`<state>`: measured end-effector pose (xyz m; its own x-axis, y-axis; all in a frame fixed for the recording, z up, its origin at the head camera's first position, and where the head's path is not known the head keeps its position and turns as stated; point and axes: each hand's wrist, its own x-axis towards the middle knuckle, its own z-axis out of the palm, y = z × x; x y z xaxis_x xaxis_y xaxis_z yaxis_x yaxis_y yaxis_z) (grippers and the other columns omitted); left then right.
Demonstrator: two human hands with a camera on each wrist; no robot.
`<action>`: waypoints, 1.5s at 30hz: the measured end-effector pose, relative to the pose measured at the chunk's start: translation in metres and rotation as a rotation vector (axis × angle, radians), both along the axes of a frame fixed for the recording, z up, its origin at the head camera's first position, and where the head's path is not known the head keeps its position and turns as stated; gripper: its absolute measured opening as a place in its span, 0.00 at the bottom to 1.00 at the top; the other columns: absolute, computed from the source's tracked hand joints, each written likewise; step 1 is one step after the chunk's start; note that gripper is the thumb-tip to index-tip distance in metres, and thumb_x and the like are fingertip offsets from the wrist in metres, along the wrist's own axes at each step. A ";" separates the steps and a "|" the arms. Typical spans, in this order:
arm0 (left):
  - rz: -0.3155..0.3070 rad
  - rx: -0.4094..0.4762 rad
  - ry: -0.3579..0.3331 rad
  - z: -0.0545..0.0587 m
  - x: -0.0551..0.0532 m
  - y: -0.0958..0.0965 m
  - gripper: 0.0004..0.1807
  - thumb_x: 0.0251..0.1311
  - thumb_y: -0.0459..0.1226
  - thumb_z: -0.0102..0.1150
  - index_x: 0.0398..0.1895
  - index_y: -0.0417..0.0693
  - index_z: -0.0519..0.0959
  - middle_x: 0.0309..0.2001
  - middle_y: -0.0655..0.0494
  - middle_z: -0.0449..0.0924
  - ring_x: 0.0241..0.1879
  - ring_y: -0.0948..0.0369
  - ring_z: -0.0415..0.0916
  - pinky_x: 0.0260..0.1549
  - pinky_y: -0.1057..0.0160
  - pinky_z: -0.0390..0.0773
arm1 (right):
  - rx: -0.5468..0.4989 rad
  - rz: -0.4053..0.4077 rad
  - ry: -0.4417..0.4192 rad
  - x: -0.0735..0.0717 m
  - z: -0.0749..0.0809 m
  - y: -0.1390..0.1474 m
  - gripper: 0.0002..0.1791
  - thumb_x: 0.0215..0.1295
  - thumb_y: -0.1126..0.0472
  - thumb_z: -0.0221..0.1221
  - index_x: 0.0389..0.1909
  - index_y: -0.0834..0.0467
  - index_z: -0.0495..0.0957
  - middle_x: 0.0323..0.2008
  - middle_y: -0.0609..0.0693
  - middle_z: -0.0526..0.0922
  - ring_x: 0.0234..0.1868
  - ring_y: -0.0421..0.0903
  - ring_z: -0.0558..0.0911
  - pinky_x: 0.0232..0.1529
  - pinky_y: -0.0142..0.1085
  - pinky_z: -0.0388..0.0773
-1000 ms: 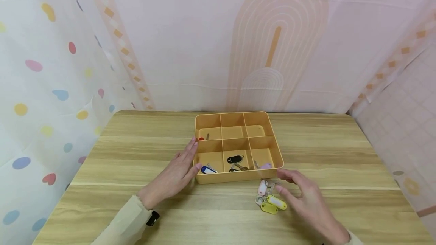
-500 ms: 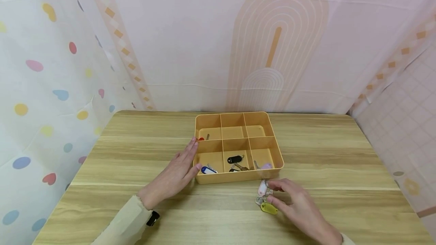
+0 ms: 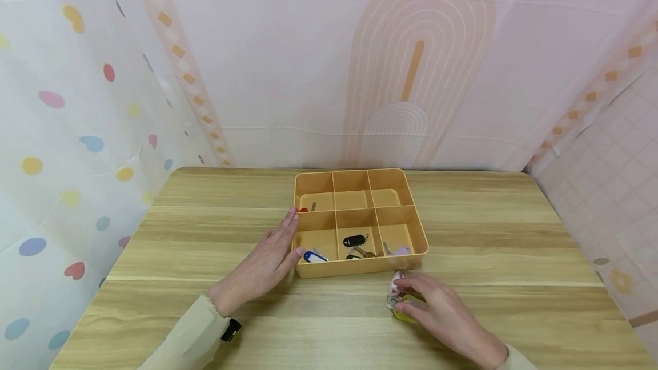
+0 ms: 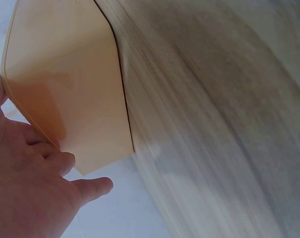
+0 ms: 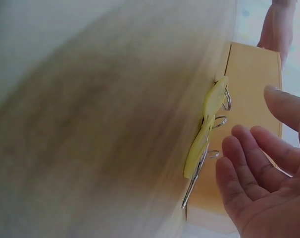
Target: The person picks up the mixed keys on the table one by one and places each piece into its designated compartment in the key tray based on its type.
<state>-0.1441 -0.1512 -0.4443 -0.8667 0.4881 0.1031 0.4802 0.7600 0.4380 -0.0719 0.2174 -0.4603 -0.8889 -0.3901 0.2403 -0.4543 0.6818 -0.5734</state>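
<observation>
A right hand point(image 3: 439, 310), thumb and fingers parted, hovers near oval yellow plastic key tags point(image 5: 214, 101) whose crowded silver metal rings point(image 5: 229, 101) could tangle during lifting.

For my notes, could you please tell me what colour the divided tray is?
The tray is yellowish orange, clearest in the head view.

Orange tray point(image 3: 357, 269); black tag point(image 3: 353, 240); yellow tags point(image 5: 216, 99); streaked light-brown table point(image 3: 231, 216); pale pink backdrop point(image 3: 267, 61) (peach-arched); white curtain point(image 3: 61, 141), multicoloured spots.
</observation>
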 end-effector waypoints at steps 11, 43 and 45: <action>0.002 0.008 -0.016 0.001 0.000 0.000 0.40 0.83 0.52 0.38 0.83 0.34 0.43 0.84 0.43 0.35 0.82 0.47 0.40 0.74 0.34 0.52 | 0.109 0.057 0.002 -0.005 -0.001 -0.003 0.14 0.61 0.59 0.73 0.48 0.50 0.86 0.50 0.42 0.86 0.54 0.46 0.84 0.55 0.49 0.82; 0.000 -0.004 -0.009 0.001 0.000 0.000 0.40 0.83 0.52 0.37 0.83 0.35 0.43 0.84 0.43 0.36 0.82 0.47 0.40 0.74 0.35 0.52 | 0.069 0.151 0.140 -0.009 -0.004 -0.006 0.10 0.56 0.64 0.76 0.31 0.46 0.86 0.35 0.33 0.84 0.39 0.32 0.80 0.39 0.34 0.83; 0.002 -0.004 -0.009 0.001 0.000 0.000 0.40 0.83 0.52 0.37 0.82 0.35 0.43 0.84 0.43 0.36 0.82 0.47 0.40 0.74 0.35 0.52 | 0.056 0.142 0.136 -0.009 -0.002 -0.005 0.10 0.56 0.64 0.76 0.31 0.46 0.86 0.35 0.33 0.85 0.39 0.33 0.81 0.39 0.34 0.83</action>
